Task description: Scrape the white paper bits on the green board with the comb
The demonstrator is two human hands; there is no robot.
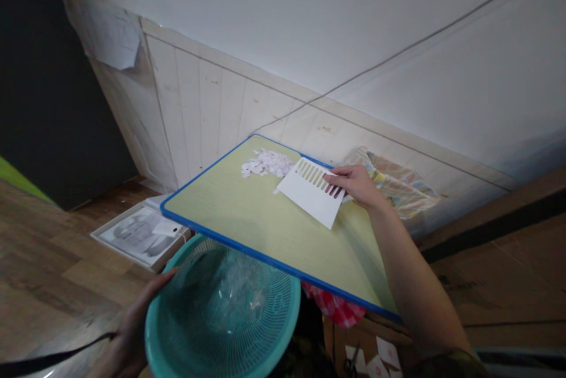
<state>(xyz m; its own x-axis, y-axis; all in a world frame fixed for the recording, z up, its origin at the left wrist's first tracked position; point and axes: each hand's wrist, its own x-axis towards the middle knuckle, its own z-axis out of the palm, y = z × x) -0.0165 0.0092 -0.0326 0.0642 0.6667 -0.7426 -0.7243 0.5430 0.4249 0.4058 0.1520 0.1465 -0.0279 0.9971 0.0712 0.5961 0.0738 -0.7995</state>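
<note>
Grey cable (382, 63) strung diagonally across white wall (309, 12). Flat box (137, 233) set on wood floor (39, 248). Patterned cloth (411, 189) crumpled near panelling (221, 89). Scissors (351, 363) seen beside white cards (387, 352).

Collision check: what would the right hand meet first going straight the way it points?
Past the slotted white card in its grip, the right hand would probably meet the pile of white pieces; height above the tabletop is unclear.

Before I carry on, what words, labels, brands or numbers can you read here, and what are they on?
No text can be read.
Slotted white card in the right hand: no print visible.
Paper on the wall: faint marks, too blurred.
Small cards at the bottom: reddish marks, too small.
Cardboard at right: dark smudge, unreadable.
</note>
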